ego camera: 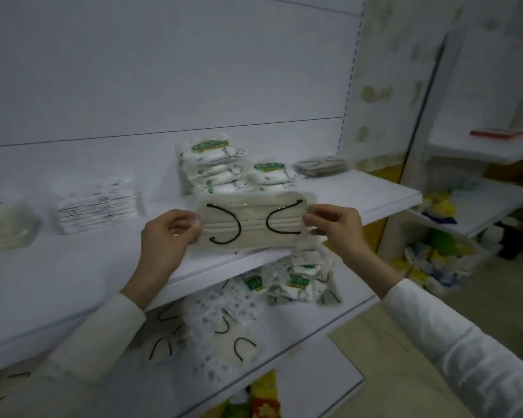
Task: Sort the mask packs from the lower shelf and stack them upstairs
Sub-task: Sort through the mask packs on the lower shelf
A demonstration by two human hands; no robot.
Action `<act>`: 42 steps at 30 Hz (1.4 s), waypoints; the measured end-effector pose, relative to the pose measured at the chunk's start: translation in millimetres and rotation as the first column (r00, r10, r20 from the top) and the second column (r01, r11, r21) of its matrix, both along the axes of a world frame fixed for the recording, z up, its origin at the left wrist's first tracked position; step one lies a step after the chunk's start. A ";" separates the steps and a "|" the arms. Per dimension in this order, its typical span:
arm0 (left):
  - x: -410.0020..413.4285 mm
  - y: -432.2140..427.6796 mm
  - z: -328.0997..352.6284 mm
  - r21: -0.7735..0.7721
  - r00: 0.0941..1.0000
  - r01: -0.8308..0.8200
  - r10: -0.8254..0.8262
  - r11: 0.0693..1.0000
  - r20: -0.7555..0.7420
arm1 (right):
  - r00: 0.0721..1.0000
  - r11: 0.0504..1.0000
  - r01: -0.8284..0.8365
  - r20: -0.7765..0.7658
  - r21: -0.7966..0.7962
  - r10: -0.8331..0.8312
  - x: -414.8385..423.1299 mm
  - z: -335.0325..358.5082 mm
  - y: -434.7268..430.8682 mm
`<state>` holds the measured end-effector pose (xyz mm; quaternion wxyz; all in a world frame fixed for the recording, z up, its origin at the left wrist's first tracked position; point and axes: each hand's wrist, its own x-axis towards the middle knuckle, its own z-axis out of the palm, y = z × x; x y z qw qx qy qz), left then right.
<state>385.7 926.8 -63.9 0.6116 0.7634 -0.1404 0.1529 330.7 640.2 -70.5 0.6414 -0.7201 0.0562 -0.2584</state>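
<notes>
While both hands pinch it by its short ends, the beige mask pack [252, 224] sits stretched between them, face-on and nearly level. Left fingers [187, 227] curl onto the left edge, right fingers [311, 220] bunch on the right edge, and two black ear loops show through the clear wrap. No writing can be read on it.

The left hand [166, 233] comes up from below with the wrist bent. The right hand [335, 227] reaches in from the right, and both arms are in white sleeves [435, 324].

The pack is held over the front of the upper shelf [369, 194]. Behind it stands a tall stack of white packs with green labels [210, 167], with a shorter one [269, 175] beside it; the print is too blurred to read. Further right lies a low stack of beige packs [320, 165]. To the left are a stack of patterned packs [97, 203] and another stack [6, 229] at the picture's edge.

Down on the lower shelf [323, 330], a loose heap of mixed packs [254, 300] lies unsorted.
</notes>
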 end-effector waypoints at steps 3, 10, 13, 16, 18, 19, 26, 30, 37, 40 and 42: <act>-4.2 -64.4 0.0 -0.023 0.998 0.068 -0.068 0.997 -0.004 | 0.999 0.998 0.054 0.010 -0.013 -0.054 -22.8 1.3 -62.4; -17.6 -214.0 3.0 -0.085 0.981 0.167 -0.174 0.982 -0.086 | 0.993 0.989 0.120 0.033 -0.082 -0.117 -62.4 7.7 -204.0; -15.9 -264.6 5.0 -0.064 0.981 0.179 -0.184 0.982 -0.067 | 0.990 0.986 0.141 0.020 -0.092 -0.140 -66.6 4.0 -252.5; -3.2 -306.9 5.6 -0.041 0.979 0.193 -0.195 0.980 -0.064 | 0.990 0.987 0.140 0.004 -0.082 -0.140 -58.0 0.3 -295.4; 11.5 -331.5 5.0 -0.039 0.976 0.203 -0.206 0.978 -0.077 | 0.990 0.988 0.139 -0.004 -0.071 -0.139 -44.1 -1.1 -319.8; 20.5 -342.9 4.7 -0.033 0.974 0.209 -0.211 0.977 -0.080 | 0.990 0.988 0.139 -0.007 -0.062 -0.140 -34.8 -1.6 -331.1; 107.2 -402.0 9.2 -0.030 0.988 0.141 -0.142 0.990 -0.060 | 0.994 0.991 0.109 -0.013 -0.073 -0.110 63.9 9.4 -390.9; 161.0 -420.0 19.7 -0.028 0.997 0.044 -0.045 0.999 -0.065 | 0.997 0.994 0.065 -0.036 -0.083 -0.068 134.1 28.1 -414.9; 232.0 -433.6 32.5 0.002 0.972 -0.233 0.233 0.972 -0.003 | 0.998 0.997 0.001 -0.065 -0.075 -0.005 262.4 45.3 -421.0; 252.9 -432.1 37.1 0.131 0.940 -0.341 0.338 0.931 0.043 | 0.993 0.990 -0.047 -0.112 -0.132 0.032 310.1 46.7 -417.7; 267.5 -433.7 39.8 0.228 0.912 -0.408 0.406 0.884 0.056 | 0.989 0.984 -0.077 -0.137 -0.163 0.055 335.6 44.6 -417.9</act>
